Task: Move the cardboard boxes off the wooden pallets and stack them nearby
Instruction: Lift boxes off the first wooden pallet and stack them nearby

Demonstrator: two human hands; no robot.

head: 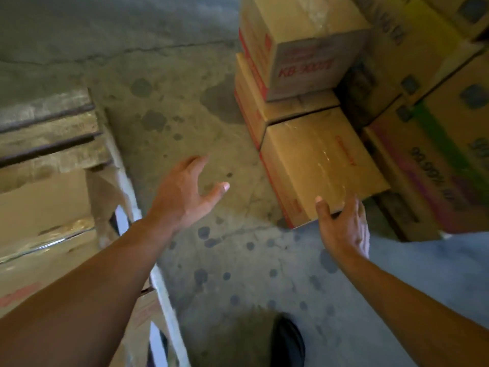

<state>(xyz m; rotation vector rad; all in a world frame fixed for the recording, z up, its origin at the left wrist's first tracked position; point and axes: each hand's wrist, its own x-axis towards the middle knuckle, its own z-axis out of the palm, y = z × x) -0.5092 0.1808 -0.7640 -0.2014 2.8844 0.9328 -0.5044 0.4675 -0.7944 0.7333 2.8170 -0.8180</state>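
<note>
Fingers (pixel 197 162) of my left hand (pixel 185 193) are spreading wide and holding nothing, hovering over the concrete floor (pixel 169 107), well to the left of the nearest cardboard box (pixel 317 160). My right hand (pixel 344 230) is reaching to that box's near right corner, its fingers (pixel 360 215) straight and parted, the thumb lying over the box's near top edge; whether the skin is actually pressing on the cardboard I cannot tell, the picture being blurred. This box is sitting low on the floor, between my two hands but far closer to the right one. Just behind it a second box (pixel 260 112) is standing, and a box printed KB (pixel 304 49) in red is resting on top of that. Colour-printed cartons (pixel 434 154) are crowding in tight on the right side. Off to my left, a wooden pallet (pixel 47 128) is lying beside my left forearm, with a taped carton (pixel 39 207) showing nearer me. My dark shoe (pixel 288 340) is showing at the bottom edge
</note>
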